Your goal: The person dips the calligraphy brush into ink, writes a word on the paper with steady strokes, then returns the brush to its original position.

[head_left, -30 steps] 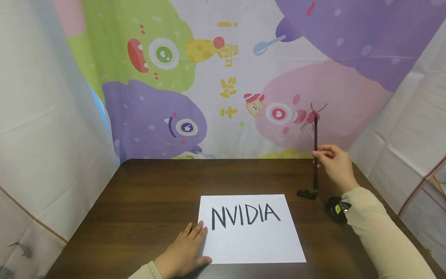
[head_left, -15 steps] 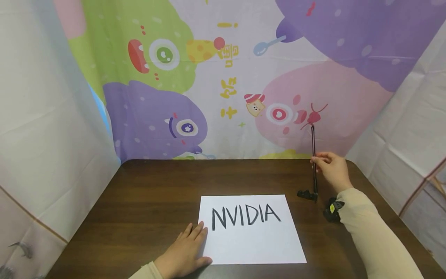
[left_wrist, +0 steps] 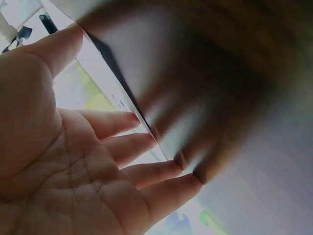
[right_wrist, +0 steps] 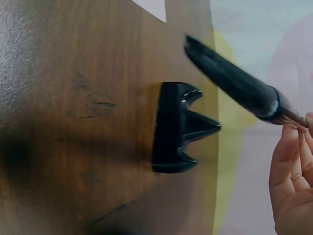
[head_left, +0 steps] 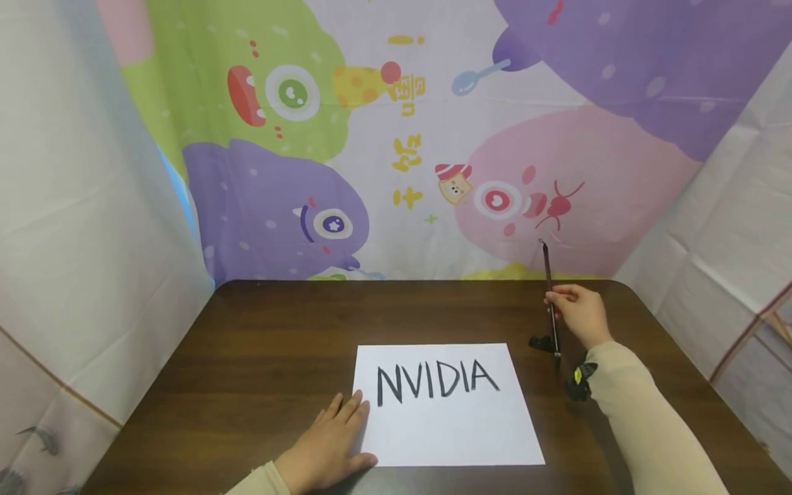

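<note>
My right hand point(head_left: 583, 313) pinches a dark calligraphy brush point(head_left: 547, 267) at its handle, tip end down and the top leaning slightly left. In the right wrist view its black bristles point(right_wrist: 230, 81) hang apart from a glossy black brush rest point(right_wrist: 170, 129) with pointed prongs. That rest stands on the table just left of the brush in the head view. My left hand point(head_left: 331, 436) lies flat with fingers spread, fingertips and thumb on the left edge of a white sheet of paper point(head_left: 458, 436). Large black letters point(head_left: 436, 381) on the sheet read NVIDIA.
Everything lies on a dark brown wooden table point(head_left: 260, 357). A cartoon-printed curtain point(head_left: 396, 240) hangs right behind its far edge, and pale cloth sides point(head_left: 124, 240) close in left and right. A black wrist camera point(head_left: 580, 381) hangs under the right wrist.
My right hand has come nearer and to the left, carrying the brush. The brush's top has tipped left and its lower end has come nearer, past the rest. The left hand stays put.
</note>
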The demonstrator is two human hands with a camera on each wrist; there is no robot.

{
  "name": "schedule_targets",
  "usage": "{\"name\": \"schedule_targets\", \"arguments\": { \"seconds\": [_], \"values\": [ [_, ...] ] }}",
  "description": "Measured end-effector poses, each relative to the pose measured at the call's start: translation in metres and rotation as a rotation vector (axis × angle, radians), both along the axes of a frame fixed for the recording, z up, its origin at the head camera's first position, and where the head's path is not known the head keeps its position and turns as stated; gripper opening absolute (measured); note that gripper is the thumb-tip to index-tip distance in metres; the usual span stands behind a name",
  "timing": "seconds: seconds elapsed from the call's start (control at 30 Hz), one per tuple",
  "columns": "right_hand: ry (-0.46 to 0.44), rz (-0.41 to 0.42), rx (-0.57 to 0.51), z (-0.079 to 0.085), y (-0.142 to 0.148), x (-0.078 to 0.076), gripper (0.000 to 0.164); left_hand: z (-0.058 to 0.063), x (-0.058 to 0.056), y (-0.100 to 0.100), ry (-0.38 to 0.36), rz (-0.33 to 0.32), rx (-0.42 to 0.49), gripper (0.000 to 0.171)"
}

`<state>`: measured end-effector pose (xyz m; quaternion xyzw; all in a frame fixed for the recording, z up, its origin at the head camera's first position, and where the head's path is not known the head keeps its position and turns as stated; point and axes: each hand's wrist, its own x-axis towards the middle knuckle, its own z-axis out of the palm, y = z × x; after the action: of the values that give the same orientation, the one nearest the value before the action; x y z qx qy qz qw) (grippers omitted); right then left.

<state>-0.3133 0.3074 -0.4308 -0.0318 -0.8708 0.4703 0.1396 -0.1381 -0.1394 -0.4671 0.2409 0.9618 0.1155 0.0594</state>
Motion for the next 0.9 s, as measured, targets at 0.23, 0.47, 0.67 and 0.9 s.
{"name": "schedule_targets", "arguments": {
  "seconds": [0.23, 0.47, 0.67, 0.9],
  "values": [
    [-0.047, 0.011, -0.014, -0.011, 0.001, -0.002, 0.033, 0.000, 0.000, -0.001, 0.004, -0.001, 0.001, 0.081],
    [-0.078, 0.023, -0.051, -0.019, 0.001, -0.004, 0.033, 0.000, 0.000, 0.000, -0.010, 0.002, -0.002, 0.082],
    [-0.094, 0.034, -0.043, -0.023, 0.004, -0.003, 0.033, 0.000, -0.001, 0.000, -0.018, 0.006, -0.006, 0.082],
    [-0.119, 0.014, -0.035, -0.028, 0.006, -0.001, 0.032, 0.001, 0.000, 0.000, -0.020, 0.004, -0.006, 0.082]
  ]
}}
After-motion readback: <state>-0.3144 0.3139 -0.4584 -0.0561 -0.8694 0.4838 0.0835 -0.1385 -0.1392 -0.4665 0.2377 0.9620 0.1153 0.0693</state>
